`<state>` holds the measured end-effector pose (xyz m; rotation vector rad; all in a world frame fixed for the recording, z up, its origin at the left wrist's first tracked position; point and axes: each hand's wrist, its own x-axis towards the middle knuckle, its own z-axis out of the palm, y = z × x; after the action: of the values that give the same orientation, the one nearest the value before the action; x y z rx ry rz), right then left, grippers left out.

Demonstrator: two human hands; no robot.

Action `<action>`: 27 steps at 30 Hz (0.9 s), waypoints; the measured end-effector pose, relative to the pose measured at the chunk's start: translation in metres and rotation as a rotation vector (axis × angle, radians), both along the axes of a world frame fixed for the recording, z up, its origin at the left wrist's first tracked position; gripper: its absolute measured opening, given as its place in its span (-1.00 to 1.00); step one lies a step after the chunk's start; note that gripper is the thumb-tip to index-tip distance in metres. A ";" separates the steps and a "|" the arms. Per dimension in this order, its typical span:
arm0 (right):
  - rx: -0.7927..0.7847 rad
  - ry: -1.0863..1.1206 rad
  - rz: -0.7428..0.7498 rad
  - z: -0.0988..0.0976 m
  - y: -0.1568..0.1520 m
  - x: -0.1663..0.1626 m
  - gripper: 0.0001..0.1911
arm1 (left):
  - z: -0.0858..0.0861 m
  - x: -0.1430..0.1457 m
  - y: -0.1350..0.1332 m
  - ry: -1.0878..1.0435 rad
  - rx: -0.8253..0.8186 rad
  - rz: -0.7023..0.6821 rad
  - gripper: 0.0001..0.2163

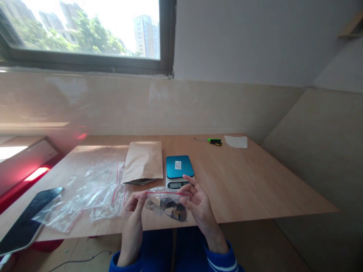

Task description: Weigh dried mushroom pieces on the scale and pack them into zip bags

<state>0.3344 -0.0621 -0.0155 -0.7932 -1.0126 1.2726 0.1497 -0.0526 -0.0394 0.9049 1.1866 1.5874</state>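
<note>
Both my hands hold a small clear zip bag [166, 204] with a red seal line and dark pieces inside, just above the near edge of the wooden table [241, 181]. My left hand [134, 207] pinches the bag's left top corner. My right hand [198, 202] grips its right end, fingers curled along the seal. Right behind the bag stands a small scale [179, 170] with a teal platform and a display. A brown paper pouch [143, 161] lies open-mouthed to the scale's left.
A pile of empty clear zip bags [87, 192] lies on the table's left. A dark tablet [25, 223] overhangs the near left corner. A green-handled screwdriver [211, 141] and a white paper scrap [236, 141] lie at the back right. Walls close the table's far and right sides.
</note>
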 end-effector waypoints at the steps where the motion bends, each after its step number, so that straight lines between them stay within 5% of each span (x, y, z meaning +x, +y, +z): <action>1: -0.012 0.004 0.027 -0.001 0.000 -0.001 -0.37 | 0.001 0.001 0.000 -0.027 0.015 0.076 -0.70; 5: -0.131 -0.008 0.201 -0.010 0.001 -0.012 -0.37 | 0.001 0.009 -0.002 -0.144 0.061 0.378 -0.66; 8: -0.186 -0.004 0.269 -0.014 0.000 -0.027 -0.47 | 0.001 0.015 -0.006 -0.222 0.078 0.478 -0.66; 11: -0.155 -0.043 0.130 -0.012 -0.001 -0.042 -0.57 | 0.000 0.018 -0.008 -0.231 0.040 0.396 -0.65; 17: -0.111 0.028 -0.062 -0.015 0.000 -0.051 -0.55 | -0.002 0.023 -0.005 -0.133 0.057 -0.006 -0.52; 27: -0.122 -0.102 -0.163 -0.015 -0.002 -0.036 -0.54 | -0.005 0.002 -0.010 0.163 -0.071 0.186 -0.55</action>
<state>0.2985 -0.0636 -0.0301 -1.0226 -0.9377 1.1713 0.1512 -0.0626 -0.0444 0.9132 1.4689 1.6307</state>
